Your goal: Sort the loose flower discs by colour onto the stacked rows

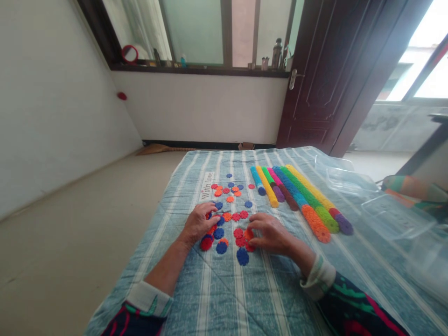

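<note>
Many scattered discs (242, 256), seemingly light, stiff and best pinched edgewise, are reached by a half-curled left hand (199, 225) and right hand (272, 233), any grasp indiscernible.

Soft daylight, strong glare at the right-hand window (434, 77), stretched, blurry edges.

The dark navy sleeves (360, 303) carry pink and green swirls, ending in pale cuffs (149, 297) marked with green.

A red-rimmed mirror (129, 54) and 1 flask (276, 54) stand on the sill (196, 71) below the window (198, 32); right of it is a door (327, 70) with a handle (293, 80).
</note>
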`<move>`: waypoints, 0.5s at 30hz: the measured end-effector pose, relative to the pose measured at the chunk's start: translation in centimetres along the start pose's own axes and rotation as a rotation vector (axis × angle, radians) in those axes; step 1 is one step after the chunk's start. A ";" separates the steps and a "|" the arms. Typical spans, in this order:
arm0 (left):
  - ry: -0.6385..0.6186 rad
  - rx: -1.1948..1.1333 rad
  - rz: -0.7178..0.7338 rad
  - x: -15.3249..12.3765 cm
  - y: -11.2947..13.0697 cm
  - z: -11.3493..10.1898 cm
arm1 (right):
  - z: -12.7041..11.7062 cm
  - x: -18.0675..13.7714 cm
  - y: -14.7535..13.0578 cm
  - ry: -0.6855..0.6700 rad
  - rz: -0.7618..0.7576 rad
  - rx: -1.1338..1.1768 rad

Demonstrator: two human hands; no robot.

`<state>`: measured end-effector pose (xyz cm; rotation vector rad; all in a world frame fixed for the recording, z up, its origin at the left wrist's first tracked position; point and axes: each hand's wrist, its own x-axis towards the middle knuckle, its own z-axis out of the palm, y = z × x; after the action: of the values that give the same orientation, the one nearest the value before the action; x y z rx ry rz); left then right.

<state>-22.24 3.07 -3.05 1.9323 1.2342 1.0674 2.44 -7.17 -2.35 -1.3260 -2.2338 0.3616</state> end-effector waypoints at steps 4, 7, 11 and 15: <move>0.040 0.000 -0.014 0.0 -0.3 0.0 | 0.7 0.1 0.2 0.043 0.036 -0.025; 0.050 0.041 0.009 0.0 -0.6 0.0 | 1.6 0.2 0.2 0.102 0.086 -0.045; 0.056 0.107 0.051 0.0 -1.1 0.0 | 2.2 0.2 0.4 0.159 0.099 -0.073; 0.048 0.183 0.067 0.1 -1.8 0.0 | 2.5 0.1 1.1 0.206 0.130 -0.084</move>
<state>-22.96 3.86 -4.49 2.1100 1.3425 1.0726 1.83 -6.45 -4.86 -1.4852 -2.0181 0.1697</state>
